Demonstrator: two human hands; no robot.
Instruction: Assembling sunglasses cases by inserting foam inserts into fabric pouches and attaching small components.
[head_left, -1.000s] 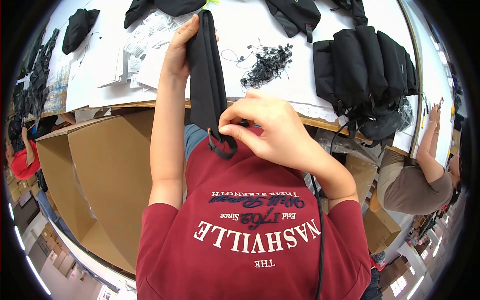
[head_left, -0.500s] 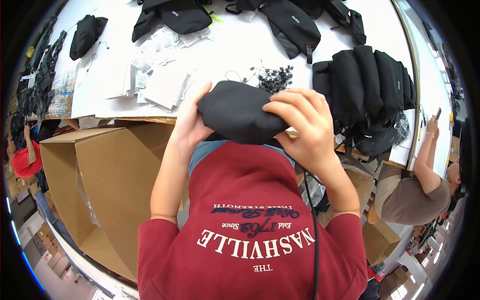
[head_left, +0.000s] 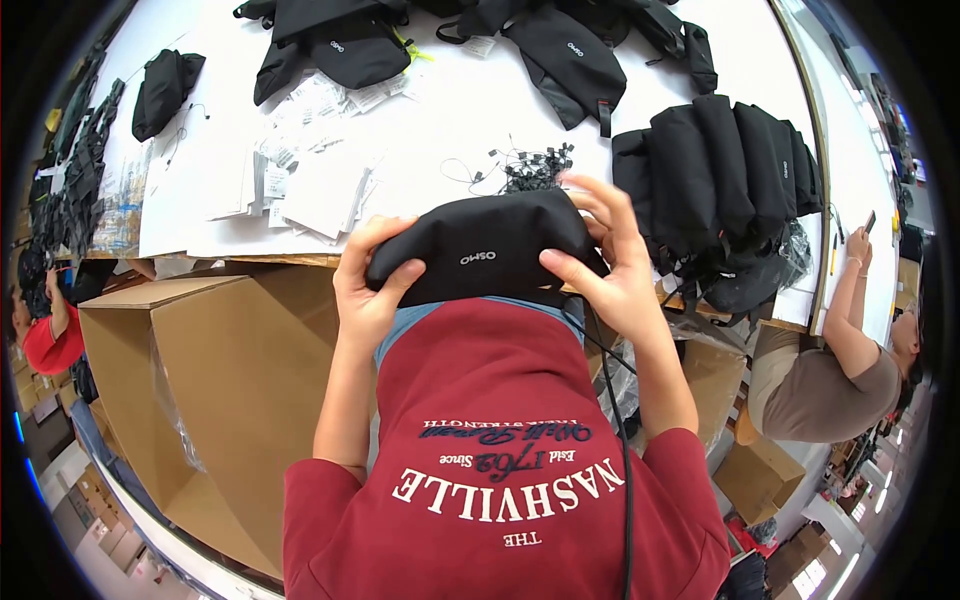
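Observation:
A black fabric bag [head_left: 485, 235] with a small pale logo is held in front of my body, at the near edge of the white table. My left hand [head_left: 372, 270] grips its left end, thumb on the face towards me and fingers behind. At the right end my right hand [head_left: 605, 250] holds it the same way, its upper fingers partly raised off the fabric. Just beyond the bag lies a tangle of thin black tag strings [head_left: 538, 165]. Stacks of white paper tags [head_left: 325, 195] sit to the left of it.
Similar black bags stand in a row [head_left: 715, 175] on the right, and more lie along the far side [head_left: 570, 60]. A single bag [head_left: 166, 92] rests far left. Below the table edge stands an open cardboard box [head_left: 235, 400]. Another person [head_left: 835, 395] sits at the right.
The bag has been turned so its logo face now shows towards me, and it has come slightly lower. Both hands have shifted to its two ends.

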